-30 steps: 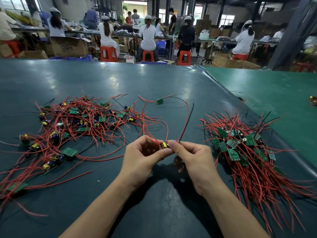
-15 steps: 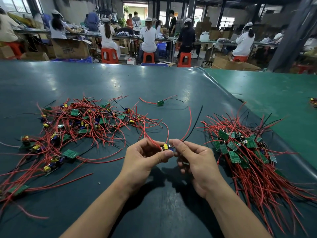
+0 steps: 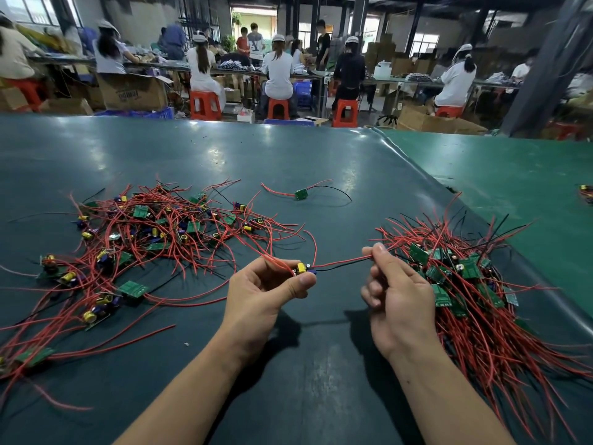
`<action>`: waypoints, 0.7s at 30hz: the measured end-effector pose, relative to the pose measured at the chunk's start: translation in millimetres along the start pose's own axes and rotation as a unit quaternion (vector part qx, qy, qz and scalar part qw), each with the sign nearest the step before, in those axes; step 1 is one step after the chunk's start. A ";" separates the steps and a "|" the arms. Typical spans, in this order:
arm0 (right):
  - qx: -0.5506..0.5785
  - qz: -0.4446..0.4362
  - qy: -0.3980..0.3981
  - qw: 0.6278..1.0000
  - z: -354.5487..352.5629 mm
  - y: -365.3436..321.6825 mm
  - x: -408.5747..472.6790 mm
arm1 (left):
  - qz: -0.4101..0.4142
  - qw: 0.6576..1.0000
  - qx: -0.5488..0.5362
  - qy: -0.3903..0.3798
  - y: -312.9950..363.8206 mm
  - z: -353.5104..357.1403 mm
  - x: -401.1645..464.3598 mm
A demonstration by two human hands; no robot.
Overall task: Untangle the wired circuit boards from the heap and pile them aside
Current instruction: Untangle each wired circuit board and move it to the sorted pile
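Hands [image 3: 333, 284] pinch board [image 3: 303, 268]; bare mat [image 3: 224, 155] beyond.

Right hand [image 3: 396, 293] slid away from left hand [image 3: 266, 290], drawing wires [image 3: 345, 262] taut, horizontal.

A tangled heap [image 3: 150, 239] of small green circuit boards with red and black wires sprawls on the left. On the right lies the sorted pile [image 3: 465, 284], wires trailing nearward. One board [image 3: 303, 268] is held up between them, its wires [image 3: 343, 261] stretched rightward. A lone board [image 3: 301, 194] lies farther back.
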State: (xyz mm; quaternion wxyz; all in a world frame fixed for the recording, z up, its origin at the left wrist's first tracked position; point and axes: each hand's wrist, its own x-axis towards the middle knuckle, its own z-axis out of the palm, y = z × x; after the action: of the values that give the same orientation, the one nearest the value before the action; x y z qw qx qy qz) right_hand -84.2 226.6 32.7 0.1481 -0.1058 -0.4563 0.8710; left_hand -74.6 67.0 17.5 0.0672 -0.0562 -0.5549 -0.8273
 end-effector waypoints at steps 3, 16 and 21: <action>0.027 -0.005 0.027 0.999 -2.4 -1.9 2.8 | 0.006 1.000 -0.001 0.003 -0.5 -0.7 1.2; -0.104 0.067 -0.094 0.988 5.8 11.5 -9.3 | 0.020 1.000 0.001 0.017 -5.6 -5.3 4.1; -0.144 0.044 -0.109 0.983 2.2 12.3 -12.6 | 0.026 0.998 0.057 -0.025 -7.1 -2.1 0.0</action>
State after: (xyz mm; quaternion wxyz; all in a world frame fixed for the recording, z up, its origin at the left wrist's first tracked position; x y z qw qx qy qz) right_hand -75.1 213.7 24.4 0.0423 -0.0505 -0.5851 0.8083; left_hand -75.9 67.7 10.3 0.0777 -0.0876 -0.6010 -0.7907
